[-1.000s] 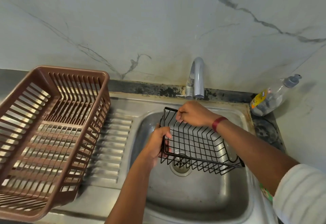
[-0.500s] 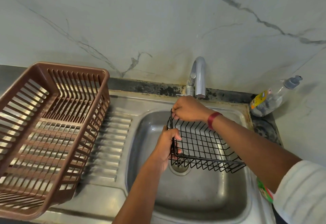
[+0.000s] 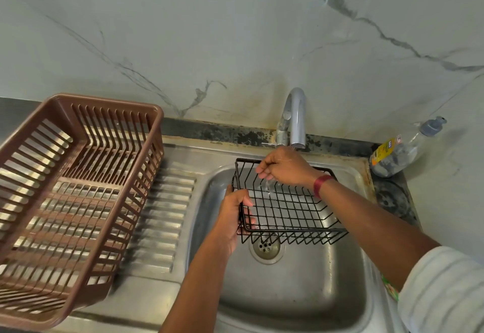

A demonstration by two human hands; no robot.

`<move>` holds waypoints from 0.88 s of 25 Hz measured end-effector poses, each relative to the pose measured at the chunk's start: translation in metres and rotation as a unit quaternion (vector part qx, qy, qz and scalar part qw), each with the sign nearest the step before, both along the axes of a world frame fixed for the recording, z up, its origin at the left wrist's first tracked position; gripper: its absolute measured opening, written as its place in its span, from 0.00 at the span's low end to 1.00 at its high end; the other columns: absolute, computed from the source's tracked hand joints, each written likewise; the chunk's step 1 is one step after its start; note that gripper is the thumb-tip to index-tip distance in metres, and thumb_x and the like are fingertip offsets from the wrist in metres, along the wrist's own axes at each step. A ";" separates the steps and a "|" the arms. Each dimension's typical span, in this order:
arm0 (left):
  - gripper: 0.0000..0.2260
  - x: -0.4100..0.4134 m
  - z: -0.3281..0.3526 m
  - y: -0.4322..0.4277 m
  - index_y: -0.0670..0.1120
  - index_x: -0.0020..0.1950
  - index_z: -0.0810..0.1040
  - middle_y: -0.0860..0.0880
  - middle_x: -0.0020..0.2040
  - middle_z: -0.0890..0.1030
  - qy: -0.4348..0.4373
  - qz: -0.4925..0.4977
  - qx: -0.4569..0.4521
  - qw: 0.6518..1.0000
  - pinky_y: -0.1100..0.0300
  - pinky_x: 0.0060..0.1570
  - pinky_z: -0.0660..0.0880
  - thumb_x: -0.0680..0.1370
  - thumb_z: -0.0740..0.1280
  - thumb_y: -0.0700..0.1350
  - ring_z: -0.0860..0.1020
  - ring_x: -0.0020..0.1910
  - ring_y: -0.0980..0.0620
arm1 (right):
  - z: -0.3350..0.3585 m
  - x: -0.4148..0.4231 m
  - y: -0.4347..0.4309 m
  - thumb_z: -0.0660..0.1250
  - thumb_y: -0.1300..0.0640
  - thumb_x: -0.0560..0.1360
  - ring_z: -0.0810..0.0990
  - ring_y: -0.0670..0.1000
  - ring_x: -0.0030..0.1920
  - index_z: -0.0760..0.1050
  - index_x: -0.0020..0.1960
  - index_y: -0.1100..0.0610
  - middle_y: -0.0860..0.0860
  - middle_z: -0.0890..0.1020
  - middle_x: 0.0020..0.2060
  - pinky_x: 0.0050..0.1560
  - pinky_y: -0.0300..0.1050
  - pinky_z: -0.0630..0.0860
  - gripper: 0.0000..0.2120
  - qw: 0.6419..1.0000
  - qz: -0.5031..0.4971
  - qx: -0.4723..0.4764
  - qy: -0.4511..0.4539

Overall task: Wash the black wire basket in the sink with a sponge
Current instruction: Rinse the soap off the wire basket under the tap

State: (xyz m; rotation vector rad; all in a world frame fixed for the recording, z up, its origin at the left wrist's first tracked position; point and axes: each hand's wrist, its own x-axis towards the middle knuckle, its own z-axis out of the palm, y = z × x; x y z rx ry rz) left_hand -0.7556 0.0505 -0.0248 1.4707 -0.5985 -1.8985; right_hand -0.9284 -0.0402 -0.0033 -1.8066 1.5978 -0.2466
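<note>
A: What's hard to see?
B: Re the right hand (image 3: pixel 285 169), just below the tap (image 3: pixel 294 117): fingers curled at the black wire basket (image 3: pixel 288 207) far rim, blurry. Can't tell if it grips anything. The brown crate (image 3: pixel 65 201), left of tap, is cut off by frame edge. On the bottle (image 3: pixel 398 151), right of tap, the label's unreadable.
A: Other hand?
B: The left hand (image 3: pixel 233 217) clamps basket's left end, fingers over rim. Basket's in the sink (image 3: pixel 301 293), below tap, over the drain (image 3: pixel 265 247).
A: Counts?
B: 2 hands, 1 basket, 1 crate, 1 bottle, 1 tap.
</note>
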 end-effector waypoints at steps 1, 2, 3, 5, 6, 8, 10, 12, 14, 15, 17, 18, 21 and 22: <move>0.18 0.001 0.000 0.001 0.46 0.45 0.72 0.51 0.30 0.74 0.001 0.001 0.001 1.000 0.57 0.35 0.70 0.57 0.67 0.48 0.75 0.32 0.49 | 0.001 0.001 0.001 0.67 0.69 0.75 0.84 0.43 0.41 0.83 0.49 0.63 0.49 0.85 0.41 0.44 0.36 0.81 0.07 1.000 -0.001 0.007 -0.011; 0.18 0.002 -0.001 0.002 0.47 0.45 0.72 0.52 0.30 0.73 -0.002 0.003 0.003 1.000 0.57 0.35 0.69 0.57 0.67 0.48 0.74 0.31 0.49 | 0.000 0.000 0.001 0.67 0.69 0.74 0.84 0.43 0.43 0.83 0.48 0.63 0.50 0.86 0.43 0.47 0.37 0.81 0.07 1.000 0.005 0.000 -0.006; 0.17 0.003 -0.001 0.003 0.47 0.44 0.72 0.52 0.30 0.73 -0.004 0.006 0.002 1.000 0.58 0.35 0.68 0.57 0.67 0.49 0.74 0.31 0.50 | -0.002 -0.002 0.001 0.68 0.68 0.74 0.84 0.44 0.44 0.84 0.48 0.61 0.51 0.86 0.44 0.49 0.38 0.81 0.07 1.000 0.012 -0.007 0.004; 0.19 0.006 -0.002 0.006 0.48 0.44 0.70 0.53 0.30 0.72 -0.001 0.008 -0.012 1.000 0.58 0.35 0.68 0.56 0.68 0.49 0.73 0.28 0.52 | -0.007 -0.008 0.005 0.68 0.66 0.74 0.84 0.46 0.47 0.85 0.47 0.58 0.50 0.87 0.46 0.53 0.42 0.80 0.08 0.998 0.040 -0.027 0.044; 0.20 0.009 -0.003 0.006 0.47 0.44 0.69 0.53 0.30 0.72 -0.002 0.009 -0.020 1.000 0.57 0.34 0.69 0.56 0.68 0.49 0.73 0.28 0.52 | -0.011 -0.010 0.006 0.68 0.66 0.74 0.84 0.46 0.47 0.85 0.47 0.57 0.49 0.87 0.46 0.55 0.43 0.80 0.09 0.997 0.042 -0.037 0.053; 0.20 0.012 -0.005 0.005 0.47 0.43 0.69 0.52 0.30 0.72 0.001 0.017 -0.027 1.000 0.57 0.35 0.70 0.55 0.68 0.49 0.73 0.28 0.52 | -0.014 -0.016 0.008 0.67 0.68 0.74 0.84 0.44 0.46 0.85 0.46 0.58 0.49 0.87 0.45 0.56 0.43 0.79 0.09 1.000 -0.006 -0.020 0.005; 0.17 0.013 -0.004 0.003 0.47 0.40 0.69 0.51 0.30 0.70 0.015 0.031 -0.027 0.999 0.56 0.36 0.70 0.54 0.68 0.48 0.71 0.27 0.52 | -0.015 -0.021 0.009 0.68 0.68 0.74 0.84 0.40 0.42 0.85 0.44 0.58 0.47 0.86 0.41 0.55 0.44 0.80 0.09 0.998 -0.059 -0.015 -0.019; 0.12 0.013 -0.002 0.002 0.47 0.38 0.69 0.50 0.30 0.70 0.012 0.036 -0.029 0.999 0.56 0.36 0.70 0.57 0.67 0.46 0.70 0.29 0.51 | -0.015 -0.024 0.008 0.67 0.67 0.75 0.82 0.38 0.38 0.85 0.46 0.60 0.48 0.86 0.42 0.54 0.44 0.80 0.08 0.998 -0.049 -0.028 -0.007; 0.12 0.013 0.000 0.001 0.47 0.39 0.69 0.50 0.30 0.72 0.003 0.029 -0.026 0.999 0.56 0.36 0.70 0.58 0.66 0.46 0.72 0.30 0.50 | -0.011 -0.023 0.009 0.67 0.68 0.75 0.82 0.39 0.39 0.84 0.49 0.61 0.50 0.86 0.43 0.54 0.41 0.80 0.09 0.999 -0.039 -0.028 -0.025; 0.14 0.012 0.000 0.001 0.47 0.39 0.69 0.50 0.31 0.72 0.001 0.026 -0.026 0.999 0.56 0.36 0.69 0.57 0.67 0.47 0.72 0.30 0.50 | -0.012 -0.025 0.008 0.68 0.68 0.74 0.83 0.41 0.41 0.84 0.49 0.61 0.50 0.86 0.44 0.54 0.41 0.80 0.08 0.998 -0.041 -0.029 -0.027; 0.17 0.013 0.001 0.002 0.47 0.38 0.69 0.50 0.31 0.71 -0.001 0.020 -0.029 0.999 0.57 0.35 0.68 0.54 0.69 0.49 0.72 0.29 0.50 | -0.014 -0.028 0.006 0.69 0.66 0.74 0.84 0.43 0.44 0.85 0.46 0.59 0.50 0.87 0.43 0.57 0.42 0.78 0.07 0.998 -0.035 -0.044 0.000; 0.17 0.013 0.001 0.003 0.47 0.39 0.69 0.50 0.31 0.71 -0.002 0.022 -0.031 0.999 0.57 0.35 0.69 0.54 0.69 0.49 0.72 0.29 0.51 | -0.017 -0.030 0.005 0.68 0.65 0.75 0.84 0.43 0.44 0.86 0.45 0.59 0.50 0.87 0.43 0.58 0.42 0.78 0.07 0.998 -0.026 -0.048 0.018; 0.18 0.016 0.002 0.004 0.47 0.40 0.70 0.50 0.32 0.72 -0.005 0.032 -0.031 0.999 0.57 0.35 0.70 0.54 0.68 0.49 0.72 0.30 0.51 | -0.020 -0.032 0.007 0.69 0.66 0.74 0.83 0.42 0.43 0.85 0.45 0.59 0.49 0.87 0.43 0.57 0.42 0.78 0.06 0.998 -0.038 -0.040 0.011; 0.20 0.016 0.002 0.005 0.47 0.40 0.70 0.50 0.32 0.72 -0.006 0.033 -0.025 0.999 0.57 0.35 0.69 0.52 0.69 0.51 0.73 0.31 0.50 | -0.021 -0.032 0.007 0.70 0.66 0.73 0.83 0.42 0.44 0.85 0.44 0.59 0.49 0.87 0.43 0.56 0.43 0.79 0.06 0.998 -0.040 -0.046 0.018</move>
